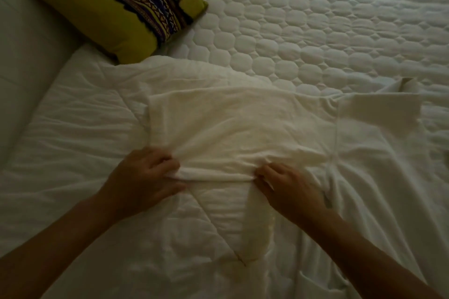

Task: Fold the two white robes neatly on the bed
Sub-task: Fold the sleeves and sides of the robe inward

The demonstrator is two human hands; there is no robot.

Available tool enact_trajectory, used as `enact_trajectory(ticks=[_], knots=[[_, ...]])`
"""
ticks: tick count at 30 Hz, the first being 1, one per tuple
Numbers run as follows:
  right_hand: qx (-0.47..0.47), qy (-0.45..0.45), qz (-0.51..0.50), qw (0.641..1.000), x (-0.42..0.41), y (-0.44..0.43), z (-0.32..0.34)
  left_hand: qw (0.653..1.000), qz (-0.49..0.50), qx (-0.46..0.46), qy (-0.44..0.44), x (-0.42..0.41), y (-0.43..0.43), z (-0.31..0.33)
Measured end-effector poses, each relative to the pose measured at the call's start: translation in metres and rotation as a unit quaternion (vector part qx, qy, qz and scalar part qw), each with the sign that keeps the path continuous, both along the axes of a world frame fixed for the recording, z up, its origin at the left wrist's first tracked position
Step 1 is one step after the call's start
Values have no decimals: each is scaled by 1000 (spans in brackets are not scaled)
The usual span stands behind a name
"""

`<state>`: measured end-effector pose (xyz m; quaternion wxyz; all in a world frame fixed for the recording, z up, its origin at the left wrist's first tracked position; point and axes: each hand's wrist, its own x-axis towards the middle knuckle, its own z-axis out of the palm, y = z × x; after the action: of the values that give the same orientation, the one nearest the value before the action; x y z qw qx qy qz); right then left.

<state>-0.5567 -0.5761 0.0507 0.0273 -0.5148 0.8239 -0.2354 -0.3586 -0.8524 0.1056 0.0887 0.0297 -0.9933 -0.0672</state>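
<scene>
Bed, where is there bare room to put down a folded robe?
Bare quilted white mattress lies beyond the white robe, right of the green patterned cushion. Crowded nearer: left hand and right hand grip the robe's folded edge.

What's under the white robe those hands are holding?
The robe lies on the quilted bed, gripped by the left hand and right hand. Anything beneath its folded layers is covered, so it cannot be seen.

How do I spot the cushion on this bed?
Start at the white quilted bed and go to its far left corner. The cushion lies there, beyond the robe. Alone among all the white, it is olive-yellow with a dark, fringed, patterned band.
</scene>
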Motion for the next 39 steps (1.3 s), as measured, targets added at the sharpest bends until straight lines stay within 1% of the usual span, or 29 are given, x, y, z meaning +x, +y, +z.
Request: enact_trajectory(ticks=[1, 2, 3, 4, 5, 6, 7, 8, 9, 10, 12, 13, 14, 18, 19, 20, 22, 24, 26, 27, 28, 29, 30, 32, 33, 34, 36, 37, 39], knots=[[-2, -13, -8, 1000, 1, 0, 2, 997, 68, 35, 6, -3, 6, 1], [-8, -26, -15, 1000, 1, 1, 5, 986, 151, 63, 19, -10, 12, 6], [-17, -37, -23, 999, 1, 2, 7, 964, 247, 93, 28, -20, 10, 9], [-27, -45, -31, 998, 0, 0, 8, 924, 350, 149, 25, -32, 2, 11], [-35, -50, -38, 997, -2, -4, 8, 864, 449, 229, 15, -46, -7, 14], [-41, -52, -40, 997, -4, -11, 6, 796, 517, 314, 9, -60, -14, 16], [-46, -50, -36, 997, -5, -18, 3, 746, 546, 382, 6, -74, -19, 16], [-46, -44, -32, 997, -6, -25, 1, 727, 545, 418, -8, -87, -20, 16], [-42, -37, -29, 998, -5, -32, -1, 735, 535, 417, -27, -100, -16, 17], [-40, -33, -29, 998, -5, -37, -2, 756, 525, 388, -39, -110, -14, 19], [-50, -40, -32, 997, -3, -41, 0, 801, 502, 325, 2, -120, -19, 24], [-53, -50, -31, 997, -1, -42, 2, 811, 496, 309, 28, -121, -29, 26], [-44, -60, -25, 997, 0, -43, 2, 818, 495, 291, 37, -120, -42, 27], [4, -87, 8, 996, -3, -44, -1, 819, 517, 245, -52, -113, -71, 6], [-2, -96, 12, 995, -6, -40, -1, 821, 522, 222, -54, -119, -67, 2], [-16, -107, 12, 994, -12, -33, 0, 836, 515, 187, -40, -128, -59, -3], [-52, -117, -5, 992, -30, -13, 0, 890, 446, 95, 27, -153, -33, -6], [-72, -106, -54, 990, -59, 16, -5, 938, 329, 42, 104, -191, 23, 1], [-63, -88, -126, 986, -95, 49, -15, 979, 159, 66, 110, -241, 99, 0], [-54, -85, -160, 982, -113, 65, -19, 990, 81, 82, 82, -264, 137, -6], [-43, -79, -191, 977, -134, 82, -23, 995, 23, 84, 51, -290, 174, -20], [-21, -73, -216, 973, -154, 99, -28, 997, -9, 75, 21, -313, 205, -35], [17, -66, -235, 970, -176, 116, -30, 998, -19, 60, -10, -330, 221, -58], [108, -42, -262, 958, -220, 143, -29, 995, 7, 20, -96, -345, 214, -104], [141, -37, -278, 949, -243, 154, -26, 992, 24, 3, -125, -346, 202, -127], [156, -37, -296, 942, -266, 160, -22, 991, 35, -6, -128, -342, 190, -148], [152, -40, -317, 935, -312, 160, -18, 993, 35, 7, -110, -337, 177, -175], [153, -38, -311, 937, -332, 153, -15, 993, 33, 18, -116, -337, 176, -177], [180, -19, -254, 950, -365, 133, -17, 994, 30, 47, -98, -341, 182, -183]])
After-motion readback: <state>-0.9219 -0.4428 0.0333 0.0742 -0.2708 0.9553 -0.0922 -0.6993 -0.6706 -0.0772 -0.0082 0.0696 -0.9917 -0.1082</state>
